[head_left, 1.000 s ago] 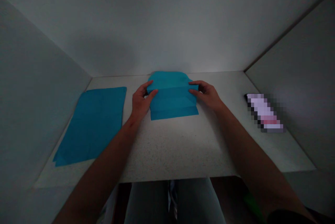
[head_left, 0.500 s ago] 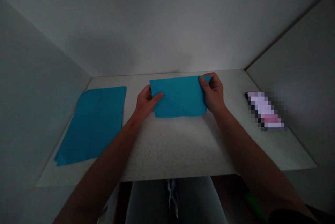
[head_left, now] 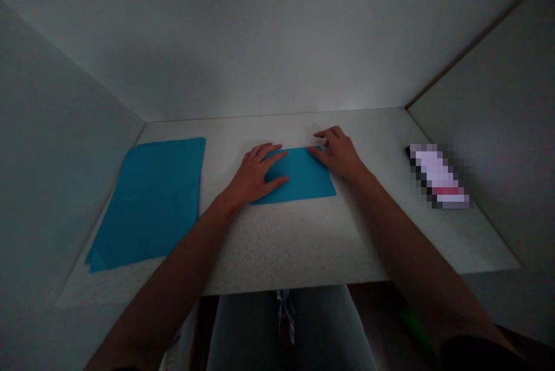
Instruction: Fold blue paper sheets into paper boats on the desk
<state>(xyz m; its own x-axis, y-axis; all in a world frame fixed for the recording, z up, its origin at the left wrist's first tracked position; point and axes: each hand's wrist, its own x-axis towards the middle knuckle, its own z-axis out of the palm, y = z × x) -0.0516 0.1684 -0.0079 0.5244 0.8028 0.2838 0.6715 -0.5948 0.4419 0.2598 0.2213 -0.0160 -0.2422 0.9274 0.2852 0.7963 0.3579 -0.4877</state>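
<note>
Left grip (head_left: 255, 177) lies splayed on the blue sheet (head_left: 307, 176) beneath it, grasping nothing; right grip (head_left: 341, 155), loosely parted and empty, seems to touch the sheet's far right corner

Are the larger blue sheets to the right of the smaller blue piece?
No, the larger blue sheets lie on the table to the left of the smaller blue piece, beyond the left hand.
</note>
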